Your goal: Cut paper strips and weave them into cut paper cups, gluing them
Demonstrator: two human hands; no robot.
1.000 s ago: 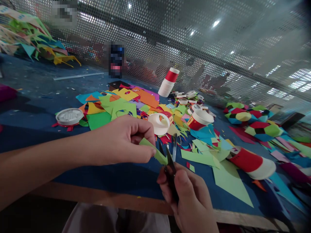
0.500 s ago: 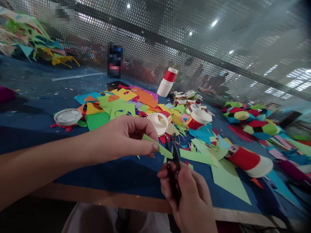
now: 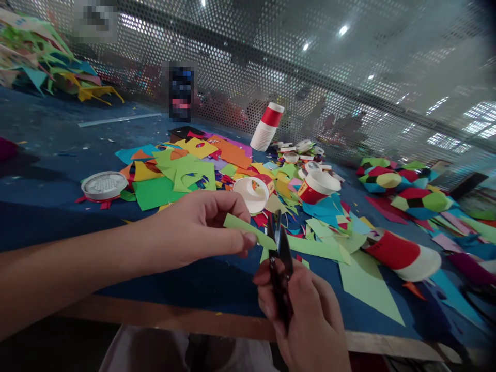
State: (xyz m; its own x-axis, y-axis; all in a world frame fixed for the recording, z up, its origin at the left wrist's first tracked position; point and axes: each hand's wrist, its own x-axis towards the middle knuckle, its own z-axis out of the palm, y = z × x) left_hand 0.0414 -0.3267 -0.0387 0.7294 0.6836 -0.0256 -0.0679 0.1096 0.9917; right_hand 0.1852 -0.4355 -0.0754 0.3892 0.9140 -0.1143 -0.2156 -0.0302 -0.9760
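Observation:
My left hand (image 3: pixel 217 225) pinches a light green paper strip (image 3: pixel 248 231) between thumb and fingers. The strip's right end lies at the blades of the scissors (image 3: pixel 279 248), which my right hand (image 3: pixel 304 315) grips by the handles. The blades are a little apart and point away from me. Below and behind the strip are scattered green paper scraps. A paper cup (image 3: pixel 251 195) lies on its side just beyond my left hand. Another red and white cup (image 3: pixel 320 187) sits tilted to its right.
The blue table (image 3: pixel 174 284) has a wooden front edge. A cup stack (image 3: pixel 268 126) stands at the back by the perforated metal screen (image 3: pixel 232 67). Coloured paper (image 3: pixel 155 192) is heaped in the middle. At right are a lying cup (image 3: pixel 405 256) and paper balls (image 3: pixel 420 200).
The green strip has turned slightly between my left fingers, and its end stays at the scissors. My right hand has shifted slightly right with the scissors. The view has moved a little.

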